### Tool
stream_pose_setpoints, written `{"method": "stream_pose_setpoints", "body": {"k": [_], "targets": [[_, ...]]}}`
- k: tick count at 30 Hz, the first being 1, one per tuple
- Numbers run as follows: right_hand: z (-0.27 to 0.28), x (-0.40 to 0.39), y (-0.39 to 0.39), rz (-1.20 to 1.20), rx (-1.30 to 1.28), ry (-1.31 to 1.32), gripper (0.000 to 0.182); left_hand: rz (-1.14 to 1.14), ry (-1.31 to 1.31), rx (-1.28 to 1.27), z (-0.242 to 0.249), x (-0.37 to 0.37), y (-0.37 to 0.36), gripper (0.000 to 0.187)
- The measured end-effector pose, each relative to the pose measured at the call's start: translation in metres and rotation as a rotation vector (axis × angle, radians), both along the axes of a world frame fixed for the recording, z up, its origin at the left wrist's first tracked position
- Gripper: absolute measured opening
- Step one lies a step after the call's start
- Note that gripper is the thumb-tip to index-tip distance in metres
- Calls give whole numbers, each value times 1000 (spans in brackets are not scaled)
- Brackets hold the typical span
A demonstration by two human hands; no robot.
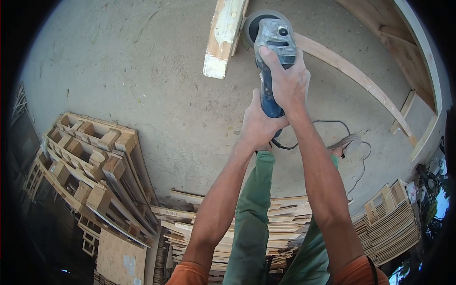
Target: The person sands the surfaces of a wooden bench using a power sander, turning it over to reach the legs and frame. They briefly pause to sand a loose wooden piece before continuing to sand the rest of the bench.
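A blue angle grinder (pixel 273 92) with a dusty grey head points away from me at the top centre. My right hand (pixel 287 78) is wrapped round its front body, the thumb lying on top. Lower down, my left hand (pixel 260 118) grips the rear of the tool. The grinder's round disc (pixel 256 28) is close beside a wooden beam (pixel 225 35) with pale, patchy paint; whether they touch is unclear. A curved wooden strip (pixel 351 69) runs from behind the grinder to the lower right.
Stacked pallets (pixel 102 142) stand at the left. Piled planks (pixel 285 218) lie behind my legs, with another wood stack (pixel 389 228) at the lower right. A black cord (pixel 349 128) trails near my foot. A large curved wooden frame (pixel 430 57) borders the right.
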State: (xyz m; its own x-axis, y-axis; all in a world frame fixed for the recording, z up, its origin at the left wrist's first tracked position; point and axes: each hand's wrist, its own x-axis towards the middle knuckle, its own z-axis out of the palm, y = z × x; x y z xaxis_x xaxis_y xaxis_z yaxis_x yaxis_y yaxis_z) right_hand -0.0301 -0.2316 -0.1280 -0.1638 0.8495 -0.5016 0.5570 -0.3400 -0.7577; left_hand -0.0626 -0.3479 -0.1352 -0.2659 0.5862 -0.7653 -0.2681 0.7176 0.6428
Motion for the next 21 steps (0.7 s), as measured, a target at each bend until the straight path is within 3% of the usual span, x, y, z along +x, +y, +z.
{"method": "stream_pose_setpoints", "body": {"k": [17,21], "targets": [[0,2,14,41,-6,-47,78,46,-56,52,-6,7,7,73],[3,22,2,-47,-24,-1,74,30,-36,31,2,21,2,75]]}}
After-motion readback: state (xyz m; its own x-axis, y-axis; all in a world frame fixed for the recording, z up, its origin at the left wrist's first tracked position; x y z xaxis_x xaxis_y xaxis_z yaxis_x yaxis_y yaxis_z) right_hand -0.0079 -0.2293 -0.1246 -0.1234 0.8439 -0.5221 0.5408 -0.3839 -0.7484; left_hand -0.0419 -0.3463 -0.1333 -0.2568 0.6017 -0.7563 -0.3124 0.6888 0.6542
